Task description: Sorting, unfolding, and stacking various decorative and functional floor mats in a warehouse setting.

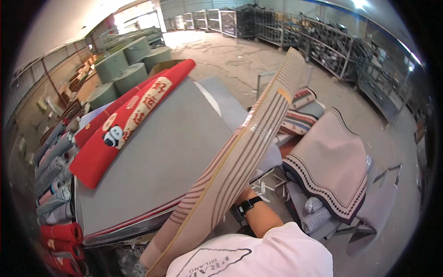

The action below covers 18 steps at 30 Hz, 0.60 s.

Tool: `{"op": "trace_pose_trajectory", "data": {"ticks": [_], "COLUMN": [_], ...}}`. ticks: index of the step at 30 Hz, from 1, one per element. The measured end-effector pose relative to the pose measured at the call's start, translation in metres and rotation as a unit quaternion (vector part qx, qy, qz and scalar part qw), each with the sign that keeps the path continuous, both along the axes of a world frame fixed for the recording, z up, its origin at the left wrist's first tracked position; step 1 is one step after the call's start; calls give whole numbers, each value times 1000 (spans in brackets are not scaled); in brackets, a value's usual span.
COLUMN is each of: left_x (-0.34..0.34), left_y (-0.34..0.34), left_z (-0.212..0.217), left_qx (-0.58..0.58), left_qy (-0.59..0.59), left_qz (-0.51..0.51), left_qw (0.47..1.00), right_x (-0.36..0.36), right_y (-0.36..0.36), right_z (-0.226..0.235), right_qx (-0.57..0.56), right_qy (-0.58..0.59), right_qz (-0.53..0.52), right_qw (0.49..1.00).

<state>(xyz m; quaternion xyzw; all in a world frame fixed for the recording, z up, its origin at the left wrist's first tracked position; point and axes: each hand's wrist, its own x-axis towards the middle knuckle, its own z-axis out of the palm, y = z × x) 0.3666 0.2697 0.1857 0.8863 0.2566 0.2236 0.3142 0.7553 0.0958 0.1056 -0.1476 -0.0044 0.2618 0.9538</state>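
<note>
A long beige and brown striped rolled mat (240, 152) slants across the middle, from low against my white shirt to a raised far end on the right. It passes over the front right part of a stack of flat grey mats (157, 138). My right hand (242, 195), with a black watch on its wrist, reaches under the roll and holds it from its right side. The roll hides my fingers. My left hand is not in view. A red rolled mat (124, 124) with a panda and cream lettering lies across the stack's left side.
A pink mat with a dark patterned border (327, 166) drapes over rolls at the right. Several grey rolls (57, 164) and red rolls (62, 233) line the left. Large green rolls (131, 76) stand behind the stack. Metal cage carts (323, 46) line the far wall.
</note>
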Motion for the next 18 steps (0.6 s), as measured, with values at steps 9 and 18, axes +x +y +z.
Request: {"op": "trace_pose_trajectory", "data": {"ticks": [9,18], "left_x": [-82,-142], "left_y": [-1,-43], "left_z": [-14,-36], "left_qx": [-144,-297], "left_qy": [-15,11], "left_qz": [175,336], "left_qw": [974,894], "right_x": [-60,-48], "right_y": [100,126], "right_z": [41,95], "right_qx": [-38,-3], "right_qy": [-43,-147], "right_qz": [158,173], "right_qw": [986,974]}}
